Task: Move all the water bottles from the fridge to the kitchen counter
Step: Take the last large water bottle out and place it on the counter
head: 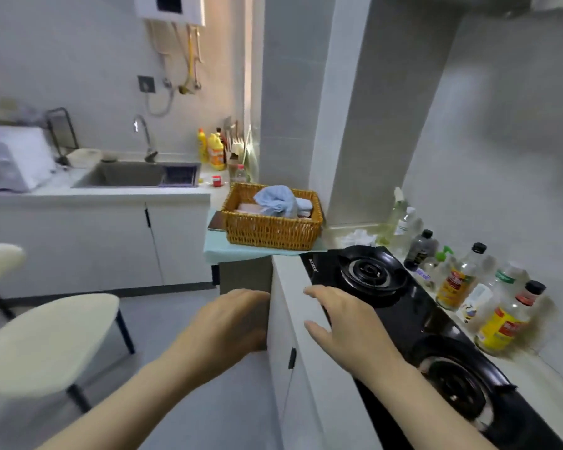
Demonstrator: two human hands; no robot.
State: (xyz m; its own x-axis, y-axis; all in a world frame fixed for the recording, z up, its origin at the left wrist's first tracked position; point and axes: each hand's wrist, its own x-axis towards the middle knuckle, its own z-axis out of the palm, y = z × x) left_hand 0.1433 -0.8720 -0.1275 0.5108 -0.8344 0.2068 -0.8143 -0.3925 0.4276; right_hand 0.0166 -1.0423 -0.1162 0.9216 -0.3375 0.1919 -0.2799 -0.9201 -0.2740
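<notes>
No fridge is in view. My left hand (pixel 231 323) hovers with relaxed fingers and holds nothing, beside the end of the white kitchen counter (pixel 290 287). My right hand (pixel 348 329) reaches over the counter's front edge next to the black gas stove (pixel 403 306), fingers spread and empty. One small clear bottle with a red cap (pixel 240 173) stands on the far counter behind the wicker basket (pixel 270 228); I cannot tell whether it is a water bottle.
Several condiment bottles (pixel 498 323) line the wall behind the stove. A steel sink (pixel 134 175) with a tap and yellow detergent bottles (pixel 215 152) sits at the back. Two cream chairs (pixel 46 345) stand at the left on the grey floor.
</notes>
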